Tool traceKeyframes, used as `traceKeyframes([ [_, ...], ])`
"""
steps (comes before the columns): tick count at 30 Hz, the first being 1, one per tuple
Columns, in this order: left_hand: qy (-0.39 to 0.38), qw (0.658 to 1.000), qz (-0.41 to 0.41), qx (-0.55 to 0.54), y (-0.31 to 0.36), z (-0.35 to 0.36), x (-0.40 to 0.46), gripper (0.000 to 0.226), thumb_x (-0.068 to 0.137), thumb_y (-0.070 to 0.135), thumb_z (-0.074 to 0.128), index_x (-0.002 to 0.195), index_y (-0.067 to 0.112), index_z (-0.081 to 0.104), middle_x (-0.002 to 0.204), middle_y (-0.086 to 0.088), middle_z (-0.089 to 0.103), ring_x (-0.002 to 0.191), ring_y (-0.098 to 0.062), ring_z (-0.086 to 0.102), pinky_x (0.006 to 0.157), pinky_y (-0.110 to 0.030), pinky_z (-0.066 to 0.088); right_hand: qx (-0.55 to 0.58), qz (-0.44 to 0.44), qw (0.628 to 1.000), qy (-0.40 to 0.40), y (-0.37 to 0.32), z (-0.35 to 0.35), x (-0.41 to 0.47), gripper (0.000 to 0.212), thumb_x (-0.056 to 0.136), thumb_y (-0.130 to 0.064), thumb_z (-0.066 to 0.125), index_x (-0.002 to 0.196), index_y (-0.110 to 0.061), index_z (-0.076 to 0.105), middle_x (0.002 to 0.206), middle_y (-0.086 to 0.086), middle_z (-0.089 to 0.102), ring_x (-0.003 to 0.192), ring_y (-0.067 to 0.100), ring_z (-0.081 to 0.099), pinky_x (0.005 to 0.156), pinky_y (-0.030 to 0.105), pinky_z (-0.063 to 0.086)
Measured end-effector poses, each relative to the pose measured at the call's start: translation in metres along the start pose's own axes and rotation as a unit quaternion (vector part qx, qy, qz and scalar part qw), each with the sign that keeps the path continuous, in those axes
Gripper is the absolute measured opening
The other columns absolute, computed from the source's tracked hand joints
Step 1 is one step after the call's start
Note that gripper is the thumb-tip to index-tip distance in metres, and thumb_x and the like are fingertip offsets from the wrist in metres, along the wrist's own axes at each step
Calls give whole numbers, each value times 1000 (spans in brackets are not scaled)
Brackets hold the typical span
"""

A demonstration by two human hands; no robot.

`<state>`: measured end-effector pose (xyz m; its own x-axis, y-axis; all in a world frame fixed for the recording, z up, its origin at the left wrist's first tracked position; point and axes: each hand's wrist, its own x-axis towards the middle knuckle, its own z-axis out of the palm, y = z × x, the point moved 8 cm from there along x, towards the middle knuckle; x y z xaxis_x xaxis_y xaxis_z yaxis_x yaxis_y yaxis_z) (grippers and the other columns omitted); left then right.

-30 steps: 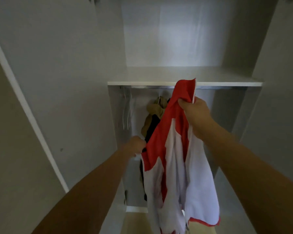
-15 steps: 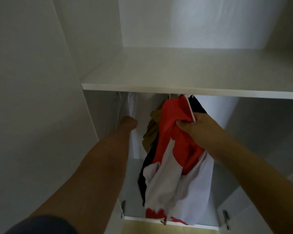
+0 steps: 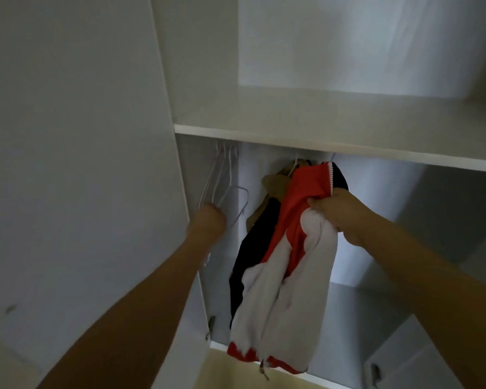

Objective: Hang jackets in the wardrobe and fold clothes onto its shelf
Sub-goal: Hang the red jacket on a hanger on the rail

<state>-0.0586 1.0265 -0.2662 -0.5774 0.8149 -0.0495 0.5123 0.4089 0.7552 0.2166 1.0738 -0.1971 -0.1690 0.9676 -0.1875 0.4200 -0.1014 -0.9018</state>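
Writing: no brand or label could be read on any garment.
Count: one red-and-white jacket [image 3: 289, 262] in hand; two garments already hanging, a tan jacket [image 3: 275, 186] and a black jacket [image 3: 243, 262]; several white wire hangers [image 3: 222, 178], too blurred to count.
Right hand [image 3: 340, 211]: raised below the shelf [image 3: 348, 133], fingers clamped on the red-and-white jacket near its collar, the rest hanging down.
Left hand [image 3: 208, 220]: reached up inside the wardrobe [image 3: 96, 164], at the lowest hanger; its grip could not be told.
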Motion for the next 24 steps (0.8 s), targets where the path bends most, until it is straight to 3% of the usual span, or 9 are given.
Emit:
traceKeyframes([
  [4,33,998,23,48,-8,-55,-104,27,96,14,44,104,3,67,108,-19,67,98,-33,63,80,-29,44,21,16,998,-51,24,2,-15,46,93,-24,62,130,1,49,110,14,61,73,14,55,60,21,45],
  [7,15,995,65,68,2,-87,-182,27,96,15,45,91,7,71,74,-4,69,63,-15,60,58,-23,42,1,5,998,-65,43,0,-23,47,93,-28,62,130,-1,50,115,14,61,72,11,54,65,20,45],
  [8,8,995,72,70,7,-96,-207,27,96,17,47,86,10,71,56,6,63,48,-5,53,48,-20,38,-8,-1,998,-67,48,-1,-27,48,93,-29,61,131,-1,50,112,12,62,73,11,54,66,21,45],
  [10,-10,996,71,51,15,-108,-249,28,97,19,49,80,17,70,36,10,46,31,-3,41,35,-12,27,-22,-10,997,-71,57,-5,-33,50,93,-30,60,133,-2,48,110,10,61,76,13,55,72,24,45],
  [14,-70,995,66,-13,32,-108,-300,29,98,21,50,79,17,72,40,8,38,29,-3,30,32,-11,25,-35,-22,997,-66,64,-18,-44,45,93,-27,60,129,-1,52,119,18,60,90,23,57,81,33,46],
  [17,-94,993,68,-18,44,-102,-320,30,98,18,49,80,16,72,50,1,37,31,-5,28,32,-12,22,-46,-46,996,-56,59,-30,-55,41,94,-23,60,127,0,54,117,18,60,98,28,59,84,35,47],
  [20,-109,991,81,-10,55,-107,-332,30,98,20,50,78,18,72,46,3,35,31,-7,27,32,-12,22,-82,-91,992,-15,47,-55,-61,35,95,-18,57,125,1,56,117,18,60,109,35,57,92,37,47],
  [24,-120,987,103,-5,71,-103,-339,32,96,22,51,73,22,73,46,4,36,32,-7,29,32,-12,23,-23,-86,996,3,51,-84,-67,34,96,-13,55,124,6,55,122,27,59,112,41,57,100,49,45],
])
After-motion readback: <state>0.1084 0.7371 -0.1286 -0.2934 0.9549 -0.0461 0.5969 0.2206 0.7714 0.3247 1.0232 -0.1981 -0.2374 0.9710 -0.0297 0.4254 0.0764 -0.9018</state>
